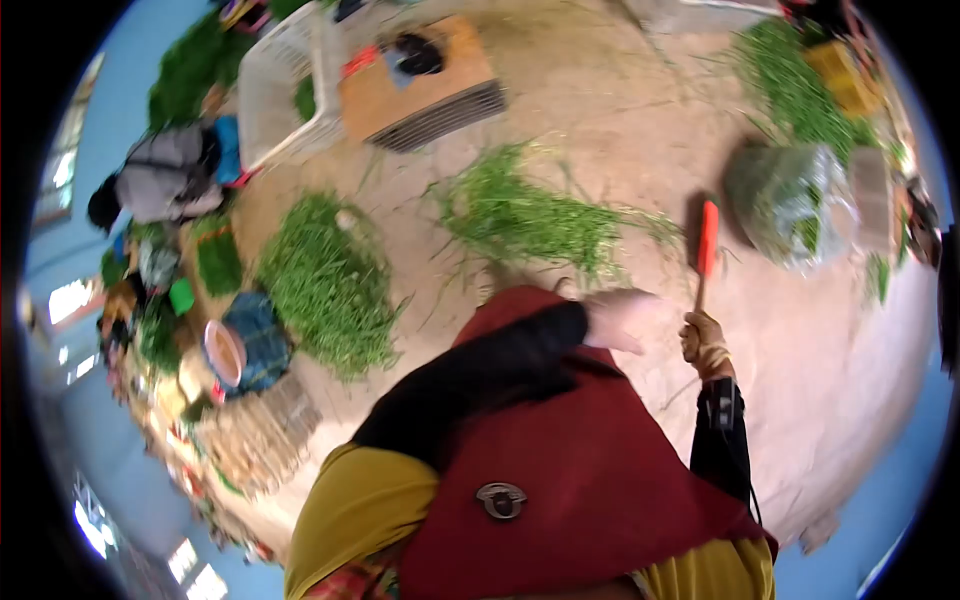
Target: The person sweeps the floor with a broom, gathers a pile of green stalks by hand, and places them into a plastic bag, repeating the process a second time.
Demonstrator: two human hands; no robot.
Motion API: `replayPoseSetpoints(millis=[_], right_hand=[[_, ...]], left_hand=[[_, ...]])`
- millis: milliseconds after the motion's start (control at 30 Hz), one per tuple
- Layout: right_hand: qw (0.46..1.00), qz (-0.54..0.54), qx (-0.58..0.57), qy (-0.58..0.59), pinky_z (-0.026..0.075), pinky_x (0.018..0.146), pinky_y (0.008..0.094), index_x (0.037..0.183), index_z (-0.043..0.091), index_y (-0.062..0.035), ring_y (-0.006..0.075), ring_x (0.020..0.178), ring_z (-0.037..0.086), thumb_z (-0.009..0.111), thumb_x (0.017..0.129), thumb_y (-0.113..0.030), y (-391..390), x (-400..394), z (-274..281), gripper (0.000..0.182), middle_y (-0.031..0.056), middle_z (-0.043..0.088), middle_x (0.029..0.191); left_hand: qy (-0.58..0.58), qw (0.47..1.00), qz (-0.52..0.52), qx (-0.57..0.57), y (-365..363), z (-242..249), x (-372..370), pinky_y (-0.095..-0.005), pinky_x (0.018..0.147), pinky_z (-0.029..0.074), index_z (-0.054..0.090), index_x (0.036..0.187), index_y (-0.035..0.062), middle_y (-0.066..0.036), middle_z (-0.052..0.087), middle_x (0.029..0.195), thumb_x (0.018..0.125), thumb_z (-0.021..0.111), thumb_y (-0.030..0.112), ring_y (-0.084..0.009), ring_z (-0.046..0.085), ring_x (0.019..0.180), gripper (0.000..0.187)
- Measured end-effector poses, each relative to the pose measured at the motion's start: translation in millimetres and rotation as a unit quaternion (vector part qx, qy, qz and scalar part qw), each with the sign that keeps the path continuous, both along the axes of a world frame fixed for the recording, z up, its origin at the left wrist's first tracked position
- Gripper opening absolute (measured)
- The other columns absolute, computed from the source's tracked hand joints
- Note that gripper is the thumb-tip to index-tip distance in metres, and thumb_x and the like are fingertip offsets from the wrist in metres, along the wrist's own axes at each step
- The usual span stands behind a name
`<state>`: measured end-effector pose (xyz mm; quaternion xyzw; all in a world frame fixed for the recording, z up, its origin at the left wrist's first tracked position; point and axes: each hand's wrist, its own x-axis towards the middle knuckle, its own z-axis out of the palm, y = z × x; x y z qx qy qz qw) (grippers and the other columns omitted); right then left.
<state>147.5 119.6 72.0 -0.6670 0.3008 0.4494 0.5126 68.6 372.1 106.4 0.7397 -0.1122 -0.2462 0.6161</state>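
Tan floor (620, 125) strewn with cut grass (540, 210) — blue wall (130, 60) beyond; right hand (706, 345), fingers round orange-red tool (707, 240); left hand (615, 318) blurred, fingers spread.

Passage: smooth pale-tan floor (830, 345), lower right of frame
Centre block: loose green grass pile (535, 212)
Upper-right block: bulging clear plastic bag (785, 205)
Between them: red wooden-handled tool (707, 238)
Narrow gap: between pile and rounded green grass mound (330, 285), left
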Motion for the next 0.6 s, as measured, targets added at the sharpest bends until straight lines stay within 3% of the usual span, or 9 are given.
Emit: replayPoseSetpoints(millis=[33,133,200,233,267,333,367,533,600], right_hand=[[0.999,0.023,0.022,0.01,0.037,0.039,0.0271,0.078,0.052,-0.0086,0.0152,0.044,0.047,0.052,0.08,-0.013,-3.6,-0.4,-14.0,0.005,0.0046,0.051,0.058],[0.998,0.046,0.05,0.013,0.04,0.043,0.0288,0.078,0.053,-0.0094,0.0159,0.05,0.049,0.051,0.08,-0.015,-16.6,-4.8,-57.3,0.006,0.0044,0.051,0.06],[0.998,0.047,0.051,0.01,0.041,0.045,0.0296,0.08,0.053,-0.0094,0.0161,0.052,0.05,0.051,0.08,-0.015,-24.1,-10.8,-85.7,0.006,0.0046,0.052,0.062],[0.997,0.048,0.056,0.008,0.042,0.046,0.0301,0.081,0.053,-0.0095,0.0163,0.053,0.05,0.051,0.08,-0.015,-24.5,-12.6,-97.7,0.006,0.0047,0.052,0.062],[0.997,0.053,0.059,0.003,0.042,0.047,0.0305,0.082,0.053,-0.0095,0.0164,0.054,0.05,0.051,0.08,-0.015,-22.6,-11.9,-108.3,0.006,0.0048,0.052,0.063],[0.996,0.062,0.064,-0.008,0.043,0.048,0.0313,0.084,0.053,-0.0096,0.0166,0.056,0.051,0.051,0.08,-0.016,-17.3,-7.5,-126.6,0.007,0.005,0.052,0.064],[0.995,0.071,0.068,-0.017,0.043,0.049,0.0317,0.085,0.053,-0.0096,0.0168,0.057,0.051,0.051,0.08,-0.016,-12.9,-5.6,-135.2,0.008,0.0051,0.052,0.065],[0.977,0.172,0.086,-0.094,0.046,0.053,0.0338,0.089,0.053,-0.0098,0.0174,0.062,0.052,0.051,0.08,-0.016,38.5,-2.0,-174.0,0.012,0.0055,0.053,0.068],[0.954,0.246,0.106,-0.135,0.046,0.055,0.0346,0.091,0.053,-0.0099,0.0176,0.064,0.052,0.051,0.08,-0.016,74.7,-15.4,-188.0,0.013,0.0057,0.053,0.069]], left_hand=[[-0.137,0.99,0.032,0.007,-30.2,-25.7,5.5,-0.0355,0.097,0.034,0.031,0.131,0.002,-0.021,0.041,0.125,0.06,0.074,0.025,-0.031,0.041,0.116,0.086],[-0.11,0.993,0.045,0.021,-49.8,6.1,21.5,-0.0365,0.096,0.035,0.028,0.132,0.0047,-0.019,0.04,0.127,0.06,0.074,0.027,-0.0318,0.041,0.116,0.089],[-0.179,0.978,0.098,0.046,-71.0,-15.7,19.8,-0.0369,0.094,0.036,0.032,0.13,0.0064,-0.017,0.043,0.124,0.064,0.072,0.028,-0.0307,0.042,0.114,0.08],[-0.228,0.958,0.17,-0.021,-77.3,-29.9,22.0,-0.0384,0.089,0.04,0.053,0.105,0.0045,-0.017,0.053,0.109,0.069,0.067,0.027,-0.0322,0.047,0.108,0.044],[-0.225,0.958,0.178,-0.013,-82.4,-45.1,20.3,-0.0384,0.089,0.04,0.053,0.105,0.0045,-0.017,0.053,0.109,0.069,0.067,0.027,-0.0322,0.047,0.108,0.044],[-0.232,0.919,0.312,-0.07,-86.7,-68.2,16.0,-0.0383,0.08,0.043,0.053,0.071,0.0049,-0.013,0.058,0.086,0.072,0.063,0.023,-0.0322,0.053,0.096,0.02],[-0.2,0.928,0.307,-0.064,-69.1,-53.6,18.5,-0.0386,0.068,0.043,0.044,0.058,0.0057,-0.009,0.055,0.068,0.073,0.06,0.019,-0.0304,0.055,0.079,0.026],[-0.227,0.919,0.308,-0.094,-28.9,-43.7,4.4,-0.0393,0.053,0.036,0.042,0.051,0.0042,-0.009,0.044,0.055,0.075,0.059,0.018,-0.0283,0.047,0.057,0.032],[-0.22,0.91,0.33,-0.119,2.5,-51.9,-17.0,-0.0376,0.051,0.035,0.04,0.052,0.0029,-0.011,0.042,0.054,0.075,0.058,0.007,-0.0278,0.045,0.054,0.03]])
